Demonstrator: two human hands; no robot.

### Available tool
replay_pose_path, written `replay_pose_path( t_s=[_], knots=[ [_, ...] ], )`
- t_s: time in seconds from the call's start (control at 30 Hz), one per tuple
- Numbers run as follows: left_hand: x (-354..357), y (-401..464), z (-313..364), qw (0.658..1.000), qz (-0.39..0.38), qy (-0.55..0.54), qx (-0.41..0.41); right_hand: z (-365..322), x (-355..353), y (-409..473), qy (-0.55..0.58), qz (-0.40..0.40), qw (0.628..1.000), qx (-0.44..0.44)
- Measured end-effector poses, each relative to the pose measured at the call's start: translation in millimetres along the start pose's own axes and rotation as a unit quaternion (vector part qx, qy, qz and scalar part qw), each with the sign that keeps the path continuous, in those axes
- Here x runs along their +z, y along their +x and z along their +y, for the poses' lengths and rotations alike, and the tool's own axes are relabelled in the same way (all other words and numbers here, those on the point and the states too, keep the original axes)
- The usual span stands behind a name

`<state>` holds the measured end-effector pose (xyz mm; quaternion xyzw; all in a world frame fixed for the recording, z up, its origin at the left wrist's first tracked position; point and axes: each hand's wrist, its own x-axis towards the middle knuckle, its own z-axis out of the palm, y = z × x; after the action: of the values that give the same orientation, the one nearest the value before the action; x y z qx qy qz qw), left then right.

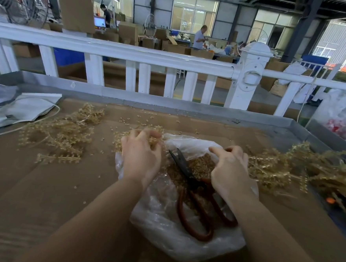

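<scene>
- Landmark: clear plastic bag (155,217), lying open on the cardboard-covered counter (41,183) directly in front of the person. All positions below are given from it.
- Left hand (140,159): at the bag's far left corner. The grip is curled around a gold sprig (153,139), with fingertips bunched on it. Judged purpose: holding the sprig over the bag's mouth so that pieces picked off drop inside.
- Right hand (230,167): over the bag's far right edge, knuckles up and fingers curled downward. The fingertips are hidden behind the hand, so whether this grip pinches the film, some pieces, or nothing cannot be told.
- Loose gold pieces (203,159): heaped inside the bag between the two hands. This is the collected product.
- Scissors (193,183): lying on top of the bag and its contents, dark blades pointing away from the person, red handles nearest the body. Neither hand touches them. Judged to be parked within reach, and their weight helps keep the film flat.
- Stripped stems (65,131): scattered left of the bag, well apart from it. Judged to be the discard side.
- Full sprigs (288,165): piled right of the bag, just beside the right hand. Judged to be the supply side.
- Stray pieces lie on the counter beyond and left of the bag. This is spillage.
- White railing (132,54): beyond the bag, past the counter's far rim.
</scene>
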<state>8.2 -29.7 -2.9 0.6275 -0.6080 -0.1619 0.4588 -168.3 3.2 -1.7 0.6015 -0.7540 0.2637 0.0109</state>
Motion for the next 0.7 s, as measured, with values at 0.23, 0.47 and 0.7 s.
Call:
replay_pose_path(
  t_s=[0.23, 0.47, 0.7],
  knots=[
    [0.8, 10.0, -5.6, 0.987, -0.103, 0.116, 0.032, 4.1, 2.4, -1.2, -0.023, -0.011, 1.0, -0.002],
    [4.5, 11.2, -7.8, 0.988, -0.065, 0.134, 0.052, 17.3, -0.8, 1.6, -0.077, -0.037, 0.995, 0.047],
    [-6.2, 13.5, -9.4, 0.995, 0.042, 0.077, 0.04, -3.0, -2.7, -8.2, -0.072, 0.04, 0.996, -0.043]
  ],
)
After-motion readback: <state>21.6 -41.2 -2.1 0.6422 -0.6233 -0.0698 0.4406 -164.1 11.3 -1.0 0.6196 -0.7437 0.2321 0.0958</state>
